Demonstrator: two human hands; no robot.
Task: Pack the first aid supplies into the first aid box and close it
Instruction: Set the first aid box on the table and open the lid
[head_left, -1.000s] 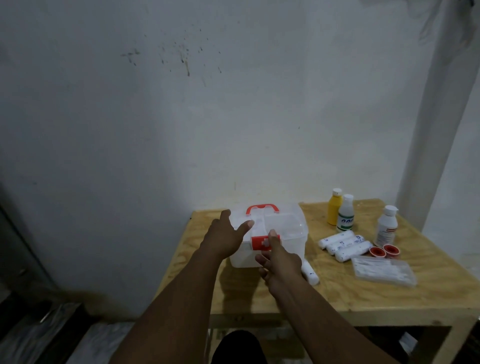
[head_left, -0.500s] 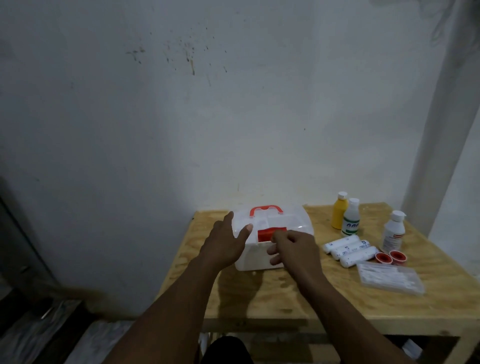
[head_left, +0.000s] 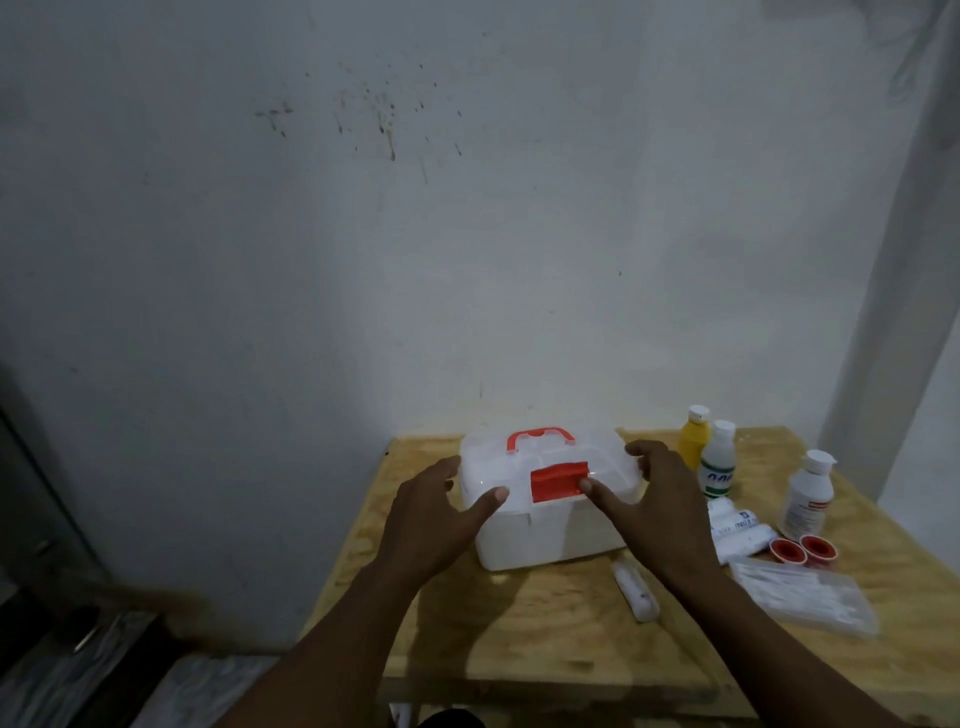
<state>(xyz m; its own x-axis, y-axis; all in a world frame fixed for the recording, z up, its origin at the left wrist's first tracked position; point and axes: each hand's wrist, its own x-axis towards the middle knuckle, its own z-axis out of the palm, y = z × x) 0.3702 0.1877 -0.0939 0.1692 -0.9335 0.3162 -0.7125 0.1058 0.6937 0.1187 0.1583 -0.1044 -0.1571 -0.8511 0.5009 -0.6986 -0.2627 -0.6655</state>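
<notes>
Both hands are now flanking the translucent white first aid box (head_left: 550, 499), red front latch (head_left: 558, 483) flipped up.
Left hand (head_left: 436, 514) and right hand (head_left: 660, 504) are spreading open-fingered against its closed lid, holding nothing; supplies at right are all waiting unpacked.

Two bare forearms, no sleeves, watch or jewellery visible. The left hand (head_left: 434, 512) and right hand (head_left: 657, 506) are ungloved, with short fingernails.

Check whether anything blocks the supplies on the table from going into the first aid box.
Yes: the box's own lid. It sits closed on the first aid box, with the left hand and right hand at its two sides and the red latch flipped up. The bottles and bandage rolls wait outside to the right.
</notes>
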